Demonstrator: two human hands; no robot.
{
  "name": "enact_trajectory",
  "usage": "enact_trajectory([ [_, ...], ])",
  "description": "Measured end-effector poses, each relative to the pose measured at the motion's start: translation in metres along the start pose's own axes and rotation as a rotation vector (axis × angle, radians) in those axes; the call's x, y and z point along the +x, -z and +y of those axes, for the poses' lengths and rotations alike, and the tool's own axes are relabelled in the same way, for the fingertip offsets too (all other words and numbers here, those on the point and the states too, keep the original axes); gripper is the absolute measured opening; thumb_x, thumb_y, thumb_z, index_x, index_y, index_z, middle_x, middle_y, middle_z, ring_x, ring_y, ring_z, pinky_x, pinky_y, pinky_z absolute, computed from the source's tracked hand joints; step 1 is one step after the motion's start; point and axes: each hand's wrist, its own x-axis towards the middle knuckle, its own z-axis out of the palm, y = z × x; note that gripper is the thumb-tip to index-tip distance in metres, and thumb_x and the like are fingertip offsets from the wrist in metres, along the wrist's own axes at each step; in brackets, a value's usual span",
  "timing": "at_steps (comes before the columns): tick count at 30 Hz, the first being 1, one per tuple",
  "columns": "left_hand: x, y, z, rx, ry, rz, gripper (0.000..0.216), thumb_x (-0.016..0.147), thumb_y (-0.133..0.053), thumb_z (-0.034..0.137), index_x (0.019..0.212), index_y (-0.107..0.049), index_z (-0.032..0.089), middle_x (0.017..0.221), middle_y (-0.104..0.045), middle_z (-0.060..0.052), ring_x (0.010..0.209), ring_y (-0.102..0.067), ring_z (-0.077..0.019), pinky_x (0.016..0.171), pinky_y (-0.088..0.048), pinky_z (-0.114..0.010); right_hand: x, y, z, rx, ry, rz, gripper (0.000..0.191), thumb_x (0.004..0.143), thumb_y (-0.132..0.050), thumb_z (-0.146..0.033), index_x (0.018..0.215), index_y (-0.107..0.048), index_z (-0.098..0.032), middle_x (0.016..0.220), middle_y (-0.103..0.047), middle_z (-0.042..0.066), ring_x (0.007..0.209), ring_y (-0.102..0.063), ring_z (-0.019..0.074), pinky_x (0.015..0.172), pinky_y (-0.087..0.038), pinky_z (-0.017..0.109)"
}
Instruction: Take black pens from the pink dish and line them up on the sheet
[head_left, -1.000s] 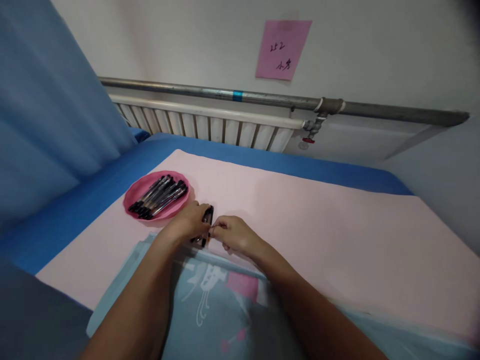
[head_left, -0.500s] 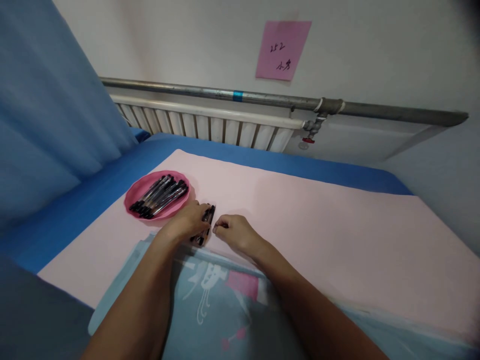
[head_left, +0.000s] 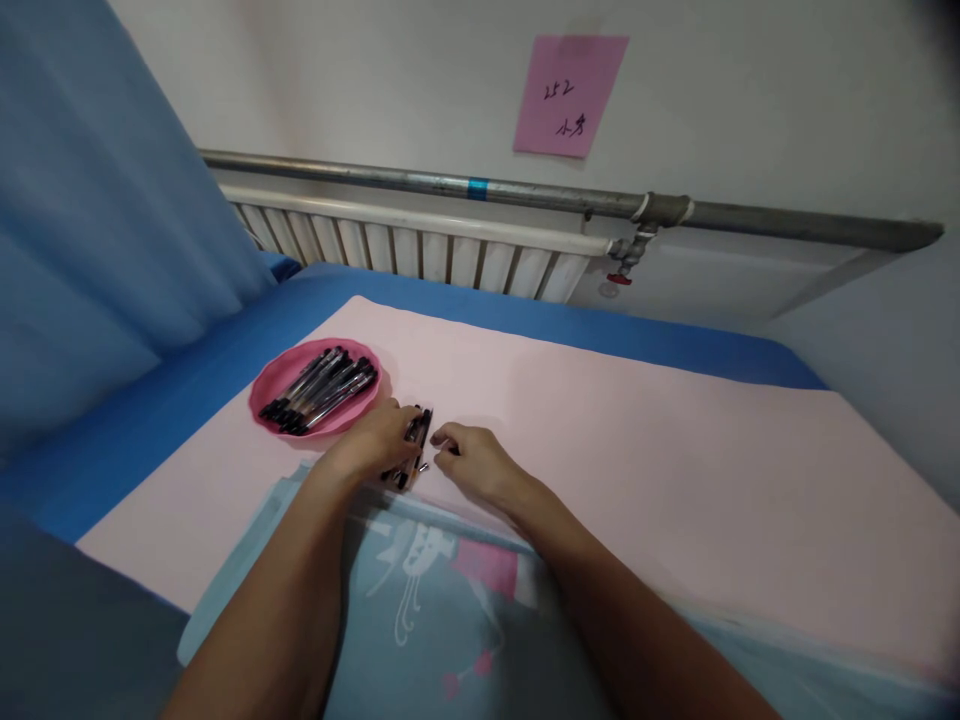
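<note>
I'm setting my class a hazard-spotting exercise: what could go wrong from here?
1. The slim black-and-clear plastic pens under the left hand might roll or spread across the flat pale-pink mat if its hold loosens.
2. The tiny shiny piece beside them, near the right hand, could be knocked away.
3. The left hand is close to the pink oval scalloped tray; a bump might disturb the pens piled inside.

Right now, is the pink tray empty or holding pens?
Holding pens: a pile of them lies inside the tray, with some bare pink showing beside them.
</note>
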Motion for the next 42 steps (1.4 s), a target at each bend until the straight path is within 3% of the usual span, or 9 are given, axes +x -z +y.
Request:
enact_trajectory([
  [4,-0.001,0.001,0.001,-0.010,-0.016,-0.006,0.046,0.069,-0.054,0.028,0.115,-0.054,0.021,0.094,-0.060,-0.007,0.077,-0.059,-0.0187,0.063,-0.042,-0.025,0.002,0.007,-0.004,0.059,-0.064,0.066,0.028,0.071,-0.054,-0.017,0.099,-0.061,-0.017,0.087,-0.062,0.003,0.075,-0.054,0.0135,0.069,-0.041,0.025],
  [11,-0.001,0.001,0.001,-0.005,-0.023,0.008,0.037,0.071,-0.054,0.028,0.106,-0.058,0.020,0.092,-0.061,-0.007,0.079,-0.059,-0.0187,0.064,-0.041,-0.025,0.003,0.007,0.002,-0.014,0.067,0.074,0.038,0.066,-0.051,-0.002,0.100,-0.058,-0.017,0.107,-0.054,0.007,0.089,-0.053,0.0142,0.079,-0.041,0.028],
  [20,0.000,-0.001,-0.001,-0.023,-0.058,0.011,0.033,0.071,-0.053,0.026,0.103,-0.059,0.020,0.088,-0.064,-0.006,0.074,-0.059,-0.0176,0.060,-0.040,-0.024,0.001,0.001,0.002,-0.186,0.166,0.031,0.020,0.072,-0.053,-0.009,0.089,-0.062,-0.015,0.079,-0.057,0.003,0.072,-0.050,0.0128,0.068,-0.038,0.025],
  [28,-0.002,0.003,0.000,-0.039,-0.051,-0.004,0.030,0.073,-0.053,0.025,0.101,-0.060,0.019,0.089,-0.065,-0.005,0.075,-0.060,-0.0165,0.062,-0.042,-0.022,0.002,0.004,0.005,-0.129,0.154,0.028,0.013,0.071,-0.054,-0.011,0.081,-0.061,-0.017,0.073,-0.058,0.000,0.066,-0.049,0.0107,0.061,-0.034,0.022],
  [35,0.000,0.001,-0.002,-0.037,-0.041,-0.006,0.027,0.072,-0.053,0.026,0.098,-0.060,0.019,0.089,-0.064,-0.006,0.075,-0.060,-0.0174,0.062,-0.042,-0.023,-0.001,0.004,0.007,-0.240,0.345,-0.078,0.012,0.071,-0.053,-0.009,0.071,-0.062,-0.016,0.072,-0.057,0.001,0.067,-0.049,0.0104,0.062,-0.033,0.021],
  [42,0.002,-0.001,-0.003,-0.031,-0.043,-0.004,0.029,0.072,-0.053,0.027,0.099,-0.059,0.019,0.091,-0.063,-0.006,0.077,-0.059,-0.0180,0.064,-0.042,-0.024,-0.004,-0.002,0.003,-0.371,0.284,-0.019,0.010,0.076,-0.051,-0.014,0.069,-0.057,-0.016,0.071,-0.053,0.001,0.065,-0.045,0.0106,0.060,-0.030,0.022],
])
